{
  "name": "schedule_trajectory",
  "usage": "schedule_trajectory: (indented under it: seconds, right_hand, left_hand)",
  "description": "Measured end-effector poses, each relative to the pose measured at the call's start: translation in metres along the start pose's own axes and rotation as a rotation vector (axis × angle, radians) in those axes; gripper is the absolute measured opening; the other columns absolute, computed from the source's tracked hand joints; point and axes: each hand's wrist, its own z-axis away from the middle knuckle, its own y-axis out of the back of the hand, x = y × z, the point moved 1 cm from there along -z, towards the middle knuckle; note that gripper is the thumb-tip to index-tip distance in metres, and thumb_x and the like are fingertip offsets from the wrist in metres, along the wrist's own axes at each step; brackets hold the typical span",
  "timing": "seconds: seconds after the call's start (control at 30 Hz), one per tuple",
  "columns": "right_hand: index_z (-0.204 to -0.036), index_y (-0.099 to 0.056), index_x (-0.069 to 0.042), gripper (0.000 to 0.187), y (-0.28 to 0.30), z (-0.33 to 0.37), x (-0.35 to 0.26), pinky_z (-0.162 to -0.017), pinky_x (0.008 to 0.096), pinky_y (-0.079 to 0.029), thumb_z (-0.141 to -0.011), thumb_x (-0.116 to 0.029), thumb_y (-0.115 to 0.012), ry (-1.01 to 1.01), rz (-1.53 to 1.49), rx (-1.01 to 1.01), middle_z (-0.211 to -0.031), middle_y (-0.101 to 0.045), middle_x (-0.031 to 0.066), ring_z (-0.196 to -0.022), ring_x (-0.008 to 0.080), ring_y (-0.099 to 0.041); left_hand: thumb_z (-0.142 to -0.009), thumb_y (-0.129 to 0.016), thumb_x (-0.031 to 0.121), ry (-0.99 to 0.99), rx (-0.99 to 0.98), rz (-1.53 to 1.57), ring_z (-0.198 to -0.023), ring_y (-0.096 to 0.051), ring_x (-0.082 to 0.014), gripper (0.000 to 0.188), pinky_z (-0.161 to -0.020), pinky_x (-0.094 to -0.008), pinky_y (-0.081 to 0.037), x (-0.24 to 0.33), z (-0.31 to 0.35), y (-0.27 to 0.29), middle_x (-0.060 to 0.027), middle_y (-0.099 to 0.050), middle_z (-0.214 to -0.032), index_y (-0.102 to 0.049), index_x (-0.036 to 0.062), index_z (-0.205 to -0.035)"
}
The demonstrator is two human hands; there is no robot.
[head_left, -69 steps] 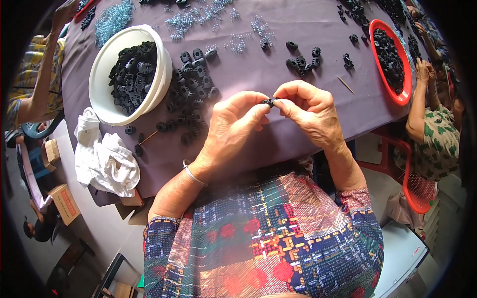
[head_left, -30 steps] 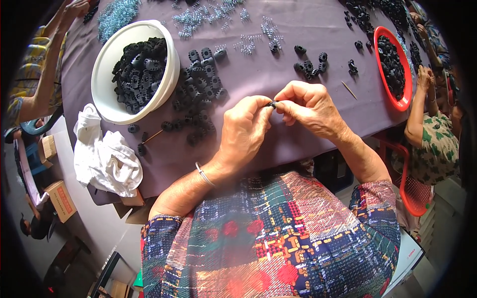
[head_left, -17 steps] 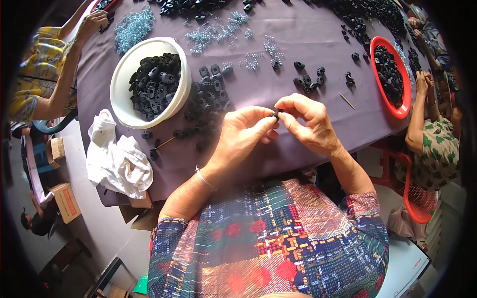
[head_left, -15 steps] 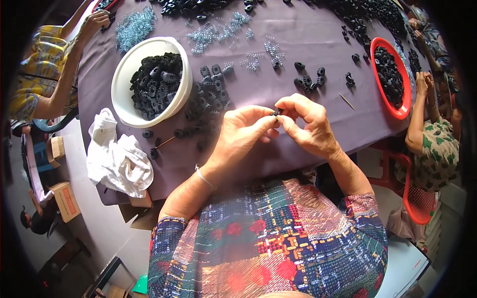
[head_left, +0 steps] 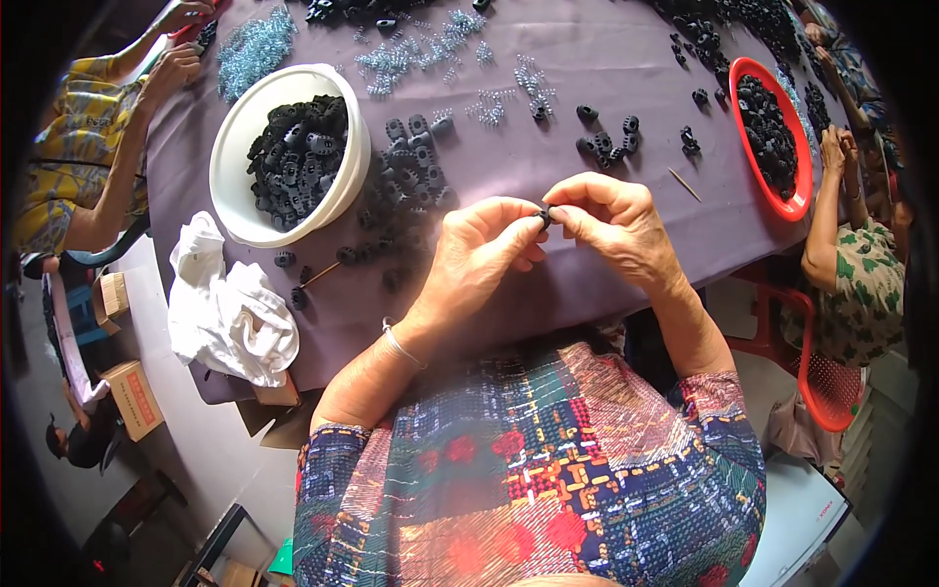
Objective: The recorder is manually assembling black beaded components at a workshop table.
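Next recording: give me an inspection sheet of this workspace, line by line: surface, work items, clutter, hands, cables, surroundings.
Surface: purple cloth-covered table, mostly bare near the person.
Work items: small black plastic piece pinched between both hands; round white bowl full of black pieces; loose black pile beside it; red oval tray of black pieces at right.
Clutter: crumpled white cloth at table edge; clear bluish beads scattered far side; thin wooden stick.
Hands: left hand and right hand both grip the piece by the fingertips.
Cables: nothing seen.
Surroundings: other people's arms at left and right; cardboard boxes on floor.
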Motion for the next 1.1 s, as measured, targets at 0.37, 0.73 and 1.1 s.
schedule_trajectory:
  seconds: [0.37,0.73,1.1]
  right_hand:
    - [-0.096,-0.064,0.000,0.013,0.0027,0.0024,0.0019,-0.060,0.0199,-0.050,-0.086,-0.008,-0.066,-0.057,-0.124,0.005,-0.083,-0.065,0.0021,-0.070,0.0065,-0.060]
    - [-0.096,-0.064,0.000,0.012,0.0021,0.0056,0.0034,-0.060,0.0188,-0.048,-0.086,-0.007,-0.066,0.009,-0.051,0.074,-0.080,-0.065,0.0021,-0.067,0.0059,-0.058]
    - [-0.093,-0.062,-0.001,0.011,-0.0017,0.0052,0.0023,-0.058,0.0182,-0.049,-0.087,-0.009,-0.066,-0.019,-0.011,0.078,-0.079,-0.064,0.0004,-0.067,0.0043,-0.058]
  left_hand:
    - [-0.091,-0.060,0.014,-0.029,0.017,-0.056,-0.078,-0.062,-0.0110,0.023,-0.066,-0.0241,-0.051,0.0043,0.0029,-0.0040,-0.0063,-0.066,-0.090,-0.062,-0.0032,-0.107]
    - [-0.091,-0.059,0.014,-0.009,-0.003,-0.032,-0.079,-0.061,-0.0104,0.022,-0.067,-0.0239,-0.051,0.0041,0.0003,-0.0032,-0.0055,-0.066,-0.092,-0.062,-0.0031,-0.106]
    - [-0.091,-0.059,0.014,0.033,0.017,0.048,-0.079,-0.060,-0.0095,0.022,-0.069,-0.0237,-0.050,0.0014,0.0006,-0.0032,-0.0046,-0.066,-0.090,-0.062,-0.0027,-0.105]
